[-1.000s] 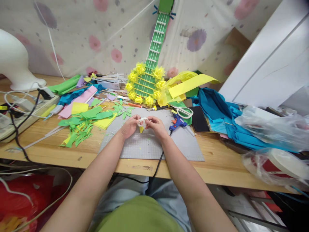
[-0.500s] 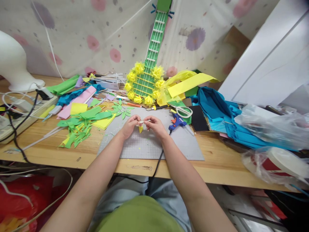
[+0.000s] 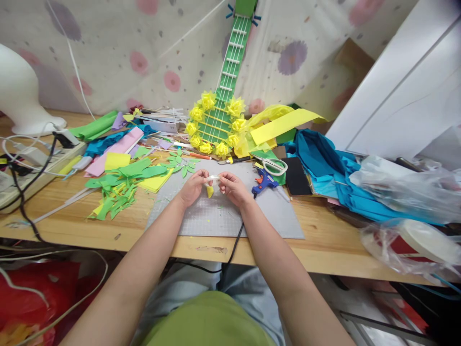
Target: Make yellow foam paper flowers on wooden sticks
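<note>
Over the grey cutting mat [image 3: 212,226], a thin white strip [image 3: 213,178] spans the gap between my hands and bows slightly upward. My left hand [image 3: 192,188] pinches its left end, and my right hand [image 3: 233,189] pinches the other. A small yellow paper piece [image 3: 210,191] hangs below the strip by my left fingertips; how it is attached I cannot tell. Behind the hands stands a green toy guitar [image 3: 215,126] ringed with yellow paper flowers. A blue glue gun [image 3: 264,183] lies right of my right hand, its black cord running under my wrist.
Green paper scraps [image 3: 117,192] and yellow sheets [image 3: 157,181] lie left of the mat. White-handled scissors [image 3: 275,166] sit beyond the glue gun. Blue crepe paper [image 3: 319,158] and a plastic bag [image 3: 406,187] fill the right side. A power strip [image 3: 46,168] is far left.
The white strip now shows longer and more arched between my fingertips, with my hands very slightly farther apart. Everything else on the table stays put.
</note>
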A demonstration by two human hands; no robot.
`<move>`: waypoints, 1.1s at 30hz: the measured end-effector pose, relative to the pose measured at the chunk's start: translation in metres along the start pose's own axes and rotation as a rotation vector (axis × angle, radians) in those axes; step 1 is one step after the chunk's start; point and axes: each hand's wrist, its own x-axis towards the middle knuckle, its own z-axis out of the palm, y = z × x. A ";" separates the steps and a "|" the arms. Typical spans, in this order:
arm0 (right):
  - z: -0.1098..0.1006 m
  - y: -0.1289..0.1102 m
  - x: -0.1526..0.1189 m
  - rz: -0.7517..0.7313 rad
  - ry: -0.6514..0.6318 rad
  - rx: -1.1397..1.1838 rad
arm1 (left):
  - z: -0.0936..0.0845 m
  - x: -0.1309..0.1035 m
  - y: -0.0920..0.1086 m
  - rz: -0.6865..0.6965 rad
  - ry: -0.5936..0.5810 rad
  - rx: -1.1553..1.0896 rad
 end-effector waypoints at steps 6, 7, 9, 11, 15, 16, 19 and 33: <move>0.001 0.001 -0.002 -0.057 -0.001 -0.225 | 0.001 -0.001 0.001 -0.033 0.029 0.091; 0.003 0.001 -0.002 -0.081 0.004 -0.268 | 0.001 -0.001 0.000 -0.036 0.032 0.108; 0.005 0.000 -0.003 -0.112 -0.007 -0.331 | 0.000 -0.001 -0.001 -0.044 0.034 0.132; 0.007 -0.002 -0.004 -0.119 -0.030 -0.370 | -0.001 -0.001 -0.002 -0.052 0.038 0.150; 0.008 -0.002 -0.005 -0.085 -0.044 -0.368 | -0.003 0.000 -0.004 -0.042 0.046 0.149; 0.008 -0.002 -0.005 -0.070 -0.043 -0.348 | -0.003 0.000 -0.004 -0.037 0.042 0.134; 0.006 0.000 -0.004 -0.040 -0.051 -0.270 | -0.004 0.001 -0.005 -0.042 0.016 0.077; 0.001 0.001 -0.003 0.036 -0.130 -0.085 | 0.003 -0.001 0.004 -0.081 0.019 -0.036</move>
